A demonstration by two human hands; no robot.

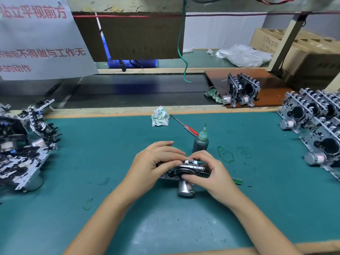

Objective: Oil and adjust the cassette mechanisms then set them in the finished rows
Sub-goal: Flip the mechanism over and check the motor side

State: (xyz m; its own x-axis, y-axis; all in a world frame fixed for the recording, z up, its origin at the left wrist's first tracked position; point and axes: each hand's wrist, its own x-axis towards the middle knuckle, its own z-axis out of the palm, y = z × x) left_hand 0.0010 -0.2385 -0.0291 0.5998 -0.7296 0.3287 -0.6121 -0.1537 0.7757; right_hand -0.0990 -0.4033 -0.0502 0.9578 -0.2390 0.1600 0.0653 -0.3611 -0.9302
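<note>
A cassette mechanism (185,172) with a silver motor hanging below it sits in the middle of the green mat (92,162). My left hand (154,162) grips its left end with curled fingers. My right hand (207,172) holds its right side, thumb across the black flywheel, and a green-handled tool (237,180) sticks out from under that hand. A dark oil bottle (200,142) with a needle tip stands just behind the hands. Rows of upright mechanisms (316,124) stand at the right edge. A loose heap of mechanisms (24,144) lies at the left.
A red-handled screwdriver (185,126) and a crumpled cloth (160,116) lie behind the bottle. Two more mechanisms (241,91) stand on a brown board (272,89) at the back right, beside a green rag (213,94). A green cable (182,43) hangs over the dark conveyor belt (128,91). Cardboard boxes (303,52) stand far right.
</note>
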